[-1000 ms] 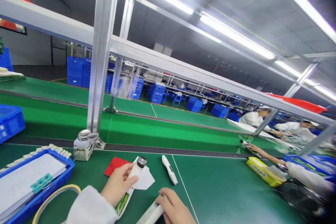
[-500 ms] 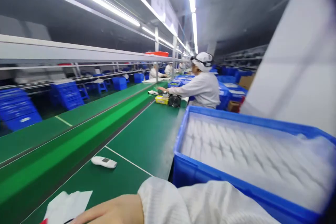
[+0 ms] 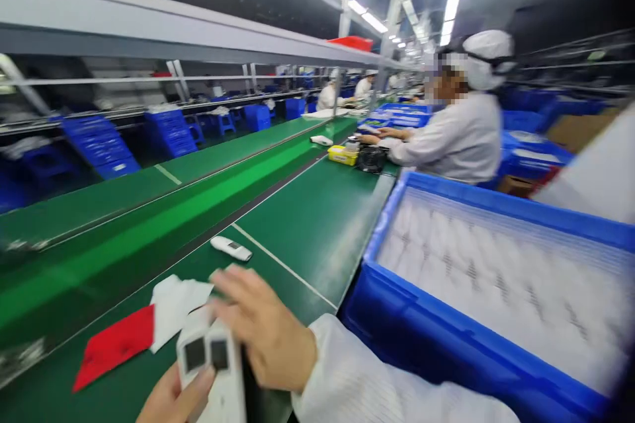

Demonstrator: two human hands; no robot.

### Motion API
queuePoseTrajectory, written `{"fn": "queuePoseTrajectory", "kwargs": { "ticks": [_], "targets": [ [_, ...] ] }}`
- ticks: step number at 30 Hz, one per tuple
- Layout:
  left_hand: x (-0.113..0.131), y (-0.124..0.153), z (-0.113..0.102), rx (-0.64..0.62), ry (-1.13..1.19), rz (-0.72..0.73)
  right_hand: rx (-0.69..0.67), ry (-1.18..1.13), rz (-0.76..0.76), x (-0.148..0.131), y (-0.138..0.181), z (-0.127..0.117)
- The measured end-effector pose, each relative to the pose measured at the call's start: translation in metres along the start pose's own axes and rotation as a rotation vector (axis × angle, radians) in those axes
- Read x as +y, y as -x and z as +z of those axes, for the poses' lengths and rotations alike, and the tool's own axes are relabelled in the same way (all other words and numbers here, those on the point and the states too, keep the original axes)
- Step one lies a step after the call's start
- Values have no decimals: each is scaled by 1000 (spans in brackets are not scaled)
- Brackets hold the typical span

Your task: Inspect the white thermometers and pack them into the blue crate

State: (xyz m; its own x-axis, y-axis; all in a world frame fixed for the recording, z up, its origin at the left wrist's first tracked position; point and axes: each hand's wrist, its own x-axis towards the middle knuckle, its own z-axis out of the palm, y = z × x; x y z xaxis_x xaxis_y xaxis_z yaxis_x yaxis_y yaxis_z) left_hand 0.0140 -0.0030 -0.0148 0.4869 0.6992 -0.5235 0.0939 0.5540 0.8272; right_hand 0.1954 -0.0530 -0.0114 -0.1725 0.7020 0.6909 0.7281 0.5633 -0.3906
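Low in the head view, my left hand [image 3: 171,396] grips a white handheld device [image 3: 194,351] with a small dark screen. My right hand [image 3: 262,324] curls around a second, matching device [image 3: 227,377], and the two devices sit side by side. The motion blurs both hands slightly. A third white device [image 3: 231,248] lies on the green work mat [image 3: 292,238] beyond my fingers. A white sheet [image 3: 174,307] and a red sheet [image 3: 114,347] lie just left of my hands.
A blue crate [image 3: 421,337] packed with white items stands right of my right sleeve. Ahead, a co-worker in a white coat and cap [image 3: 469,135] works beside a yellow box [image 3: 342,155] and a black fan [image 3: 371,160]. A green conveyor belt [image 3: 149,238] runs along the left.
The view has swung right along the line, bringing the blue crate into sight. Both hands have risen and come together, each with a white device.
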Motion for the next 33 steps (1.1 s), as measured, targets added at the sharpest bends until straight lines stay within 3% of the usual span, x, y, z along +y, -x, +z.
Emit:
{"fn": "queuePoseTrajectory", "kwargs": {
  "ticks": [2, 4, 6, 8, 12, 16, 19, 25, 30, 33],
  "targets": [
    [-1, 5, 10, 22, 135, 77, -34, -318, 384, -8, 3, -4],
    [5, 6, 19, 21, 145, 207, -51, -651, 671, -13, 2, -3],
    [12, 5, 23, 77, 37, 345, -57, -908, 819, -19, -3, 2],
    [15, 4, 23, 142, -88, 427, -29, -1027, 876, -25, -9, 8],
    [11, 7, 18, 139, -233, 570, 14, -1002, 890, -33, -16, 8],
    [8, 8, 2, 47, -357, 772, -77, -930, 771, -28, -17, 0],
    [11, 10, -9, -20, -410, 845, -162, -836, 662, -23, -18, -5],
    [16, 11, -13, -110, -400, 843, -237, -676, 570, -16, -20, -8],
    [15, 10, -11, -101, -390, 825, -194, -664, 548, -17, -19, -9],
    [10, 8, -8, -35, -225, 653, -85, -749, 662, -19, -15, -6]
  ]
}}
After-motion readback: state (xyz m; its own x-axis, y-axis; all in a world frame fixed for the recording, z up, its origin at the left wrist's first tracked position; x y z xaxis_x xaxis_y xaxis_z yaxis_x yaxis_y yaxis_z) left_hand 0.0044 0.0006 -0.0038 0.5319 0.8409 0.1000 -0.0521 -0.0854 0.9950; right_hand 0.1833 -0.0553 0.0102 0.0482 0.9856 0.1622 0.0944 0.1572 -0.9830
